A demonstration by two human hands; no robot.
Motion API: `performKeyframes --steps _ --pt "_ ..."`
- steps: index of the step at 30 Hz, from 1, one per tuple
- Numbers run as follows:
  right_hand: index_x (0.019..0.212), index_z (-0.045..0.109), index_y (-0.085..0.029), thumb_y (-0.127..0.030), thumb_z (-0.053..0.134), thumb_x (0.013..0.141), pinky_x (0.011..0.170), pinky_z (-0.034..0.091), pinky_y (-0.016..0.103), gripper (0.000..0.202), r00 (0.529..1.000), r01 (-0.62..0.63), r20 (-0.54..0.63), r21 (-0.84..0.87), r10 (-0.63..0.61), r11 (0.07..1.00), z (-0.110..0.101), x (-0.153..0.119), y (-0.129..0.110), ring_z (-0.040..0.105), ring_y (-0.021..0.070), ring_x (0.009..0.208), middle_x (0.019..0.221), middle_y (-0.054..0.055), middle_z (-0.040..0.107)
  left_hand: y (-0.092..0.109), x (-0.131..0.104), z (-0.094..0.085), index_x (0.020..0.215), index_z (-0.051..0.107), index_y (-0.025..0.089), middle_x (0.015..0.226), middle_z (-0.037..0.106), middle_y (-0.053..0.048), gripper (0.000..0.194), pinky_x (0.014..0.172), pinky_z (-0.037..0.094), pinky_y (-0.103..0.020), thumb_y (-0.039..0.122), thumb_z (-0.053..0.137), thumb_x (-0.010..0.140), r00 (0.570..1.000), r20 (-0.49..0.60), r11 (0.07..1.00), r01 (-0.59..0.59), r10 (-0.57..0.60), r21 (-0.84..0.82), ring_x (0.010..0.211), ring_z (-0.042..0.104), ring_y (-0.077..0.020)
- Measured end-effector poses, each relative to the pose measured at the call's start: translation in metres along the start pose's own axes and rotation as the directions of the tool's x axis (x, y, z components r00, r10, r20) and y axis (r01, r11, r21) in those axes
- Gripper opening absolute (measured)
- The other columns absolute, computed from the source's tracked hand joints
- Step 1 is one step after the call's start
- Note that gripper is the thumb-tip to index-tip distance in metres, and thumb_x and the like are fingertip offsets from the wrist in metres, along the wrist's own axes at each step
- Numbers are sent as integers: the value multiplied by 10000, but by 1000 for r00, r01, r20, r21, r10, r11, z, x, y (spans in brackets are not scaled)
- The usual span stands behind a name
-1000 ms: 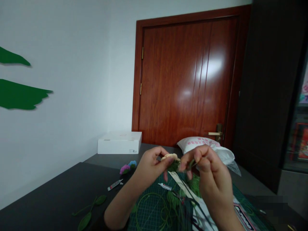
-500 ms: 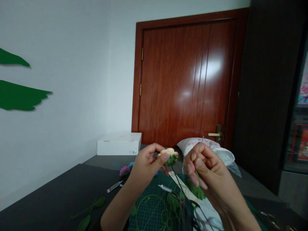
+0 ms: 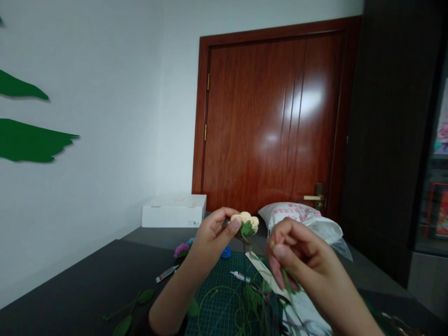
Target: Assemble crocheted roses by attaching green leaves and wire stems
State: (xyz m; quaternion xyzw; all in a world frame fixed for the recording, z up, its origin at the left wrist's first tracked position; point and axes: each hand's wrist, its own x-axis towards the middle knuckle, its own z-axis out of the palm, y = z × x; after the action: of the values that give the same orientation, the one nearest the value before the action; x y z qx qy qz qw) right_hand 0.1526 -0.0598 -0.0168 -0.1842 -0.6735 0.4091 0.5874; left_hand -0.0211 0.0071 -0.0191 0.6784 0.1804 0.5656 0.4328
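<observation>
Above the green gridded cutting mat (image 3: 220,298), a small cream crocheted flower with a green calyx (image 3: 246,223) is pinched at its base by the left hand (image 3: 213,233). Green yarn (image 3: 287,282) is gripped in the clenched right hand (image 3: 297,254). The flower is judged light, soft and easily squashed, and best taken at the calyx.

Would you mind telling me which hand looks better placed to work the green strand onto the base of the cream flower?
Probably the right hand: it pinches the green strand just beside the cream flower. The left hand is busy pinching that flower at its green base, so it seems better left steadying it.
</observation>
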Motion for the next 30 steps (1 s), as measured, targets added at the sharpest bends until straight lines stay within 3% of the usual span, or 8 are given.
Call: performKeyframes --steps 4,9,13,18,21,30 --pt "921 552 -222 -333 649 900 412 368 152 149 981 4 -187 -197 -42 980 -5 15 14 561 69 494 655 -33 636 2 -1 -3 996 606 136 923 702 -64 183 709 533 -262 304 598 924 996 90 998 -12 17 -66 743 660 -136" --pt "1065 532 -228 -303 618 909 471 428 207 193 984 0 -171 -323 -58 946 -2 17 24 572 94 487 639 -52 621 2 -2 -4 964 634 134 942 689 -62 147 712 526 -230 265 633 898 994 110 998 -22 29 -57 802 641 -127" --pt "925 595 -221 -292 594 918 505 437 232 71 961 15 -229 -516 -155 856 -3 14 21 572 108 524 638 -43 598 7 -2 -3 913 636 134 858 695 -47 119 687 540 -238 250 636 887 992 123 999 -18 21 -28 739 653 -126" --pt "778 645 -218 -198 611 891 584 444 260 119 933 140 -109 -768 -343 625 -8 8 7 591 135 654 733 -7 613 13 -2 -3 911 622 131 825 716 -53 141 636 548 -252 267 640 877 999 28 1000 31 -31 4 660 673 -132" --pt "769 662 -216 -146 621 867 565 415 257 127 919 162 -63 -840 -390 518 -8 6 3 563 129 626 709 -15 581 13 -2 -3 906 624 131 847 722 -61 154 647 556 -257 283 636 880 999 -15 1000 30 -30 -1 687 684 -141" --pt "772 670 -211 -165 605 870 527 366 247 126 939 127 -62 -852 -339 508 -4 6 10 510 119 564 648 -30 516 12 -4 1 844 607 140 815 708 -42 145 676 563 -256 278 646 865 994 -111 1000 -17 17 6 694 677 -137"
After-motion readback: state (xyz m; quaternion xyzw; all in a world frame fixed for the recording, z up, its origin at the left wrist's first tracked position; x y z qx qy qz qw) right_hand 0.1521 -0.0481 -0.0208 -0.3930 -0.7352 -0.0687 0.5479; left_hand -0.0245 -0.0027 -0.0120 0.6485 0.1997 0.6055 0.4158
